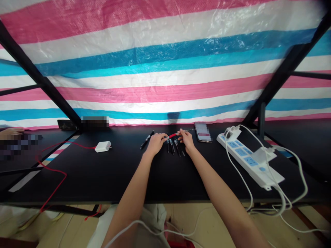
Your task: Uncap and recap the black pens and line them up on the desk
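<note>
The left hand (156,142) and right hand (186,140) pinch opposite ends of a slim red pen (172,135), its long axis running sideways between them. Dark pens (173,148) lie between the hands on the worktop (172,182).

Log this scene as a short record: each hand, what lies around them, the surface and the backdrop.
left hand: gripping one end of a red pen-like stick
right hand: fingers at its other end
just below the stick: several slim dark pens, exact count unclear
left side: black pen, white charger, red cable
right side: phone, white power strip
surface: black table
backdrop: striped sheet
</note>
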`<state>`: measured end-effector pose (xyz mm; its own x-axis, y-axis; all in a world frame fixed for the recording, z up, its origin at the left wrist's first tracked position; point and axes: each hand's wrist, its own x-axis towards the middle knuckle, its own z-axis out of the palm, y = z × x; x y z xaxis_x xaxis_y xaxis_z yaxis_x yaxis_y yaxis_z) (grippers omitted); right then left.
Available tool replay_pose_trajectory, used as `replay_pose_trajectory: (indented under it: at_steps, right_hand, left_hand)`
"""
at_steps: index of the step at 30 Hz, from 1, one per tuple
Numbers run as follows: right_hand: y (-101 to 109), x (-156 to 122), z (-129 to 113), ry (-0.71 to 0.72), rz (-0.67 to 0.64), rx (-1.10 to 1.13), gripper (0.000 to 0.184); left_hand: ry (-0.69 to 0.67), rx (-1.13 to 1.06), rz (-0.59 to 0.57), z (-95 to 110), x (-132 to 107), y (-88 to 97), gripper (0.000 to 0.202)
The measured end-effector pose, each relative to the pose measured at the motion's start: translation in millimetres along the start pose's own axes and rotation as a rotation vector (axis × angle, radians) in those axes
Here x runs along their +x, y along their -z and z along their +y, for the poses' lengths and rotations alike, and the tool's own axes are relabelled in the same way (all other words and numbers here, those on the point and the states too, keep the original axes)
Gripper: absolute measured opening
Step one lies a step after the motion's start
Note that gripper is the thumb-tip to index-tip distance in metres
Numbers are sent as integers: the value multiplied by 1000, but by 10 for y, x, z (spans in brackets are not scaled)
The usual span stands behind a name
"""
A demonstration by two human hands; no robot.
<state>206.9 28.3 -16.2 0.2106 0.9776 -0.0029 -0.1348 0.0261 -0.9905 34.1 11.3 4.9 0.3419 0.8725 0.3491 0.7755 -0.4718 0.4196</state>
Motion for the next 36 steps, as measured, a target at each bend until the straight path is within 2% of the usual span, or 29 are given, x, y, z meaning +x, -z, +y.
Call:
replay_pose_trajectory:
  at_steps: [5, 10, 12, 15, 17, 21, 25, 27, 29, 34, 36]
  right_hand:
    - [-15, 2, 28, 14, -20, -47, 34]
    - [-60, -3, 63, 121, -117, -217, 37]
    - [-48, -26, 17, 157, -113, -349, 39]
    - [21, -68, -95, 167, 8, -670, 46]
    - [74, -89, -158, 143, 63, -901, 41]
    - [103, -122, -188, 60, -34, -1211, 25]
    - [57, -168, -171, 102, -54, -1318, 21]
    - [42, -187, -176, 111, -52, -1327, 23]
    - [38, -196, -189, 110, -52, -1327, 26]
    - [60, -194, -233, 97, -128, -1336, 23]
    - [71, -192, -246, 98, -161, -1344, 22]
  left_hand:
    - [-18, -19, 0, 12, 3, 12, 22]
    - [-13, -54, 16, 19, 4, 3, 21]
    - [9, -116, 46, 7, 15, -13, 20]
    - [58, -289, 113, -30, 53, -31, 19]
    - [100, -443, 169, -66, 87, -28, 20]
    - [200, -655, 265, -148, 138, 4, 27]
    - [247, -681, 302, -198, 148, 30, 31]
    - [258, -627, 306, -193, 134, 43, 30]
    - [277, -479, 297, -176, 100, 63, 26]
    - [315, 231, 197, -174, -33, 126, 19]
    - [331, 406, 129, -207, -71, 147, 18]
